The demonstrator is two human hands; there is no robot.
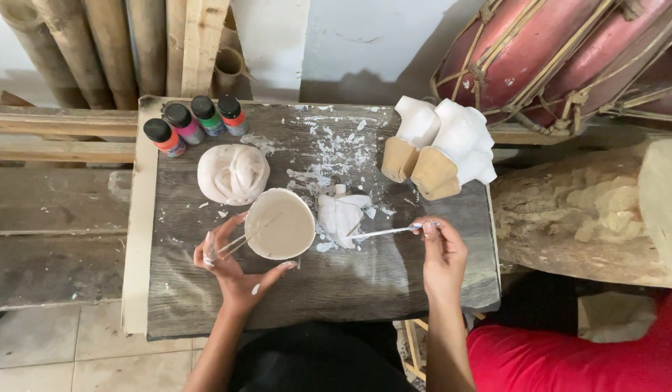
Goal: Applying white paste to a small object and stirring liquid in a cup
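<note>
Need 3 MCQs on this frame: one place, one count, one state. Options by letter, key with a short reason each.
1. Where do the paint bottles stand on the wooden board?
A. far left corner
B. near right corner
C. centre

2. How many paint bottles are there?
A. two
B. four
C. six

3. What is the left hand doing?
A. lying flat on the board
B. holding the shallow white bowl by its rim
C. gripping a bottle

Key:
1 A: the bottles sit in a row at the board's far left corner, beside the round white mould.
2 B: four black caps show in the row.
3 B: the left fingers curl around the bowl's edge, with a thin stick across it, while the right hand pinches a slim white tool pointed at the small white piece.
</note>
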